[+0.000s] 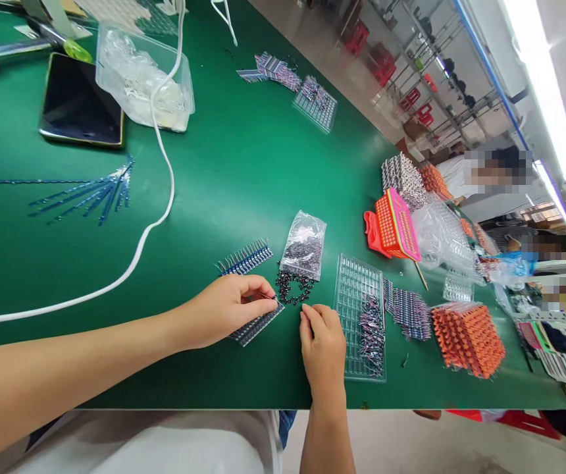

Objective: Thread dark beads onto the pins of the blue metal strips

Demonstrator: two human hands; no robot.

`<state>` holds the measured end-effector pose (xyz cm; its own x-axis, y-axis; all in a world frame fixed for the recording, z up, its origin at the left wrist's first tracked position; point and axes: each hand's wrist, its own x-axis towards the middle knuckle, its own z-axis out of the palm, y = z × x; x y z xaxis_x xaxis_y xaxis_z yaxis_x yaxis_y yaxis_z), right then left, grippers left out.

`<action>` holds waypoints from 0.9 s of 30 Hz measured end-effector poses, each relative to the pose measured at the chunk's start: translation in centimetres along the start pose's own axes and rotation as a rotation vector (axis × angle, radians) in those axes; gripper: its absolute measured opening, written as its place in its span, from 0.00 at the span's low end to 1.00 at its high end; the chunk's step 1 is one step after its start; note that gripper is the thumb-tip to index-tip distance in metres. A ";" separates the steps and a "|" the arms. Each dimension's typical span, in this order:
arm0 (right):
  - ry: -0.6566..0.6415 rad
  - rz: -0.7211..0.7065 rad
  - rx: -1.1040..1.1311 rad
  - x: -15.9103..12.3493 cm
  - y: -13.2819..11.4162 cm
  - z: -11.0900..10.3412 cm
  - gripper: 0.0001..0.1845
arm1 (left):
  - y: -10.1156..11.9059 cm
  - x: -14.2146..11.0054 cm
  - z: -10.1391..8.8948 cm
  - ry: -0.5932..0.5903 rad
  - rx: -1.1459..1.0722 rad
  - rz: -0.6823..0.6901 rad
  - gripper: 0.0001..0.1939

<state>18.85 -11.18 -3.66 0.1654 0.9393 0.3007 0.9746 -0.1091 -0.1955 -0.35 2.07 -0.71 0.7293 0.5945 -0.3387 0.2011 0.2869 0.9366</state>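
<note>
Dark strip (262,324) of little parts, that's where all the action is centring: it's lying slantwise on the green desk (214,178), partly tucked under the left hand (224,308). Thumb and forefinger are pressing together right at its upper right end, and a dark speck is showing between them; whether they're gripping the strip's edge or one tiny piece, I can't tell. Over on the other side, the right hand (326,349) is hovering low with its fingertips bunching together, just below the scattered black beads (305,287). Anything in that pinch? It's too small to tell!

The beads are spilling out beside the mouth of a clear bag (304,245), while a blue row of wired parts (246,258) is lying just above the left hand. To the right, a clear ribbed tray (349,316) is carrying a heap of thin wired pieces (372,336).

Now, handling: this strip is looking light and fairly stiff, probably sliding easily on that smooth desk, its small parts likely being the fragile bit. The smart hold is looking like its long edges or a bare end, fingertips pressing gently and sparing the middle.
</note>
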 end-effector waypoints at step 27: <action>0.202 0.324 0.962 0.1 -3.7 -1.5 0.04 | 0.1 -1.8 0.9 -0.181 -0.131 0.247 0.08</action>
<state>15.44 -11.15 -1.52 0.5073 0.8294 0.2338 0.3602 0.0424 -0.9319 -1.09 0.38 0.11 0.8523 0.5183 -0.0705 -0.0734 0.2520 0.9649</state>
